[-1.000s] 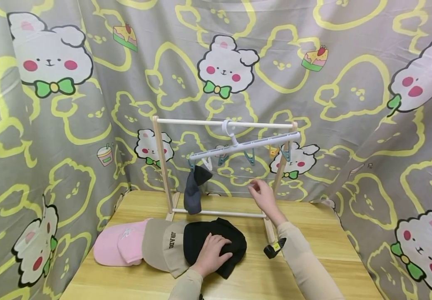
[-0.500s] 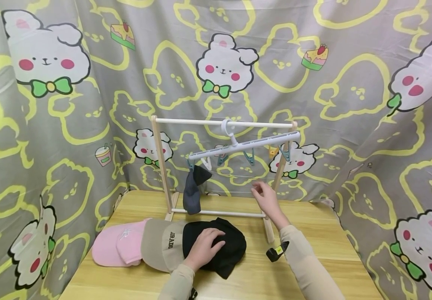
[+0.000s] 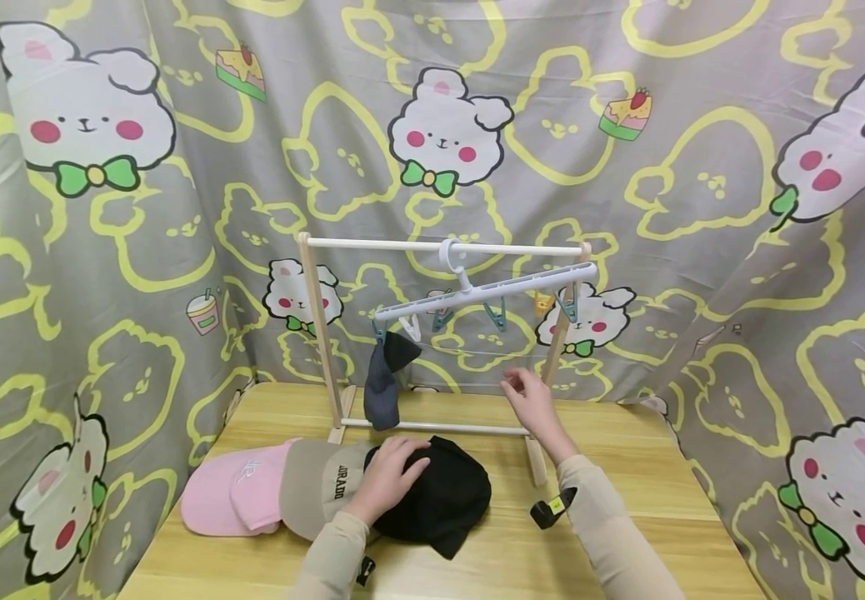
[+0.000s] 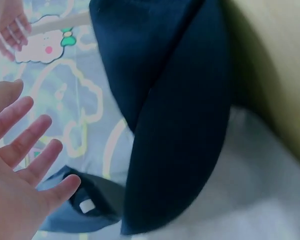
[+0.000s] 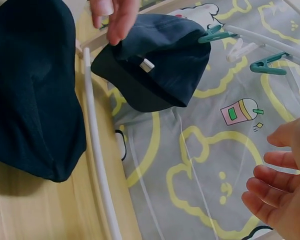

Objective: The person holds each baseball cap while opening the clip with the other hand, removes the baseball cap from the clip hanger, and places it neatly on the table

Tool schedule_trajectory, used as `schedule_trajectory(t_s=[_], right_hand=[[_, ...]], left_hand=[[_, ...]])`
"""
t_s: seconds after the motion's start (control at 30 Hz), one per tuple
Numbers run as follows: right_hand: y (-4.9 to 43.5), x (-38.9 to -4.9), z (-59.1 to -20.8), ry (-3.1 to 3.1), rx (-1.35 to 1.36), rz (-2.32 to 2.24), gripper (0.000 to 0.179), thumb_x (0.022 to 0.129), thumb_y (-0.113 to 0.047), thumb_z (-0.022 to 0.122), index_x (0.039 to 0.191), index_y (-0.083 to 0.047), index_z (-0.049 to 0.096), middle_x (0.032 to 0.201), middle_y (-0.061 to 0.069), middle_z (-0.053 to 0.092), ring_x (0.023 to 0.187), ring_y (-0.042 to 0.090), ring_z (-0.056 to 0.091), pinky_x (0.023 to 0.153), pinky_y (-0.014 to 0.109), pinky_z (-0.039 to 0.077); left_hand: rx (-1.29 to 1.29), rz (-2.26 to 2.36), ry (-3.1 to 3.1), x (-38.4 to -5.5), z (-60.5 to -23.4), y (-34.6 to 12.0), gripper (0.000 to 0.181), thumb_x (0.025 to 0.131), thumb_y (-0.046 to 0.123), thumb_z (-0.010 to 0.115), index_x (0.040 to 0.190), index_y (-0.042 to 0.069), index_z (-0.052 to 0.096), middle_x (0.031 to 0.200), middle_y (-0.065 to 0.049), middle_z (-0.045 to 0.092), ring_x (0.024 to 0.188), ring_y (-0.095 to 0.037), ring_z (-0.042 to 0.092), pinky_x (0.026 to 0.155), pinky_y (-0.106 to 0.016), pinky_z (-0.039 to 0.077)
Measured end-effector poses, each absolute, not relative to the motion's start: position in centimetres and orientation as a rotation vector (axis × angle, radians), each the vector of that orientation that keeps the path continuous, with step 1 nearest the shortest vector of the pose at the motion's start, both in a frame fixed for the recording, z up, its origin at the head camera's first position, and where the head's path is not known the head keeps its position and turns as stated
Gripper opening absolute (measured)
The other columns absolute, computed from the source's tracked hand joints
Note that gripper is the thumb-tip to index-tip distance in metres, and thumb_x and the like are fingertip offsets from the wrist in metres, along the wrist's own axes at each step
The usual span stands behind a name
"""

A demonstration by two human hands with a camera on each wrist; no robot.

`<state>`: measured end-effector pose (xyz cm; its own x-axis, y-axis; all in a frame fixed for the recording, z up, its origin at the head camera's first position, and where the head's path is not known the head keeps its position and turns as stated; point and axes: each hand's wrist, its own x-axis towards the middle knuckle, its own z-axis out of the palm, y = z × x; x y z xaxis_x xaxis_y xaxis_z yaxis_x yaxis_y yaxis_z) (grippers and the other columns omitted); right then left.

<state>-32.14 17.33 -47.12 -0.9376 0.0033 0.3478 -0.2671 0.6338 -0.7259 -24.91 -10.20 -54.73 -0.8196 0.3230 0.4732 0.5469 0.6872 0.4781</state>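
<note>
My left hand (image 3: 387, 479) is over the left side of a black cap (image 3: 451, 500), where that cap meets a beige cap (image 3: 320, 479) with dark lettering. In the left wrist view the left hand's fingers (image 4: 40, 155) are spread and hold nothing. My right hand (image 3: 533, 408) is raised in front of the rack's right side, loosely bent and holding nothing. A dark blue-grey cap (image 3: 382, 396) hangs from a green clip (image 5: 217, 34) at the left end of a white clip hanger (image 3: 492, 287). Further left lies a pink cap (image 3: 241, 492).
The hanger hooks over the top bar of a wooden rack (image 3: 320, 325), tilted with its left end lower. Several green, white and orange clips dangle from it. A patterned curtain (image 3: 252, 142) encloses the wooden table (image 3: 612, 467) behind and at both sides.
My left hand has slid left across the black cap towards the beige one. The right hand has shifted slightly downward. The caps and hanger keep their places.
</note>
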Motion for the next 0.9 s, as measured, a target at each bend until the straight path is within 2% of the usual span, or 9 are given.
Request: schedule_trajectory(t_s=[0.13,0.27,0.47,0.67,0.9], right_hand=[[17.0,-32.0,-47.6,-2.54,0.219,1.202,0.025,0.095,-0.015,0.061,0.114,0.0,0.064,0.093,0.013,0.065,0.089,0.026,0.061,0.079,0.038,0.049],[16.5,-32.0,-48.0,-2.527,0.234,1.212,0.023,0.094,-0.014,0.063,0.111,0.0,0.065,0.091,0.013,0.065,0.088,0.026,0.061,0.077,0.037,0.049],[15.4,-31.7,-48.4,-2.507,0.271,1.246,0.021,0.093,-0.01,0.063,0.11,0.002,0.064,0.094,0.016,0.066,0.09,0.03,0.062,0.081,0.042,0.051],[14.3,-31.5,-48.5,-2.539,0.25,1.232,0.024,0.093,-0.017,0.064,0.111,-0.001,0.065,0.098,0.013,0.067,0.095,0.029,0.063,0.082,0.042,0.05],[13.0,-31.6,-49.0,-2.529,0.286,1.285,0.022,0.094,-0.013,0.063,0.111,0.001,0.064,0.1,0.016,0.066,0.096,0.03,0.062,0.082,0.041,0.051]], left_hand=[[-0.681,-0.9,-2.492,-25.4,-54.1,-11.3,0.023,0.093,0.024,0.067,0.113,0.014,0.069,0.112,-0.004,0.068,0.107,-0.024,0.061,0.091,-0.043,0.05],[-0.654,-0.918,-2.473,-25.7,-53.5,-12.2,0.023,0.092,0.021,0.067,0.114,0.014,0.069,0.113,-0.004,0.067,0.107,-0.023,0.061,0.091,-0.042,0.05],[-0.62,-0.925,-2.415,-26.2,-52.5,-13.5,0.023,0.09,0.015,0.07,0.112,0.011,0.069,0.11,-0.005,0.068,0.104,-0.024,0.063,0.089,-0.042,0.051],[-0.53,-0.963,-2.431,-26.7,-51.5,-14.6,0.023,0.092,0.017,0.068,0.113,0.009,0.07,0.113,-0.007,0.069,0.108,-0.027,0.064,0.092,-0.045,0.052],[-0.438,-0.976,-2.466,-27.1,-50.5,-15.9,0.025,0.094,0.021,0.065,0.117,0.01,0.068,0.116,-0.009,0.068,0.111,-0.03,0.061,0.095,-0.047,0.049]])
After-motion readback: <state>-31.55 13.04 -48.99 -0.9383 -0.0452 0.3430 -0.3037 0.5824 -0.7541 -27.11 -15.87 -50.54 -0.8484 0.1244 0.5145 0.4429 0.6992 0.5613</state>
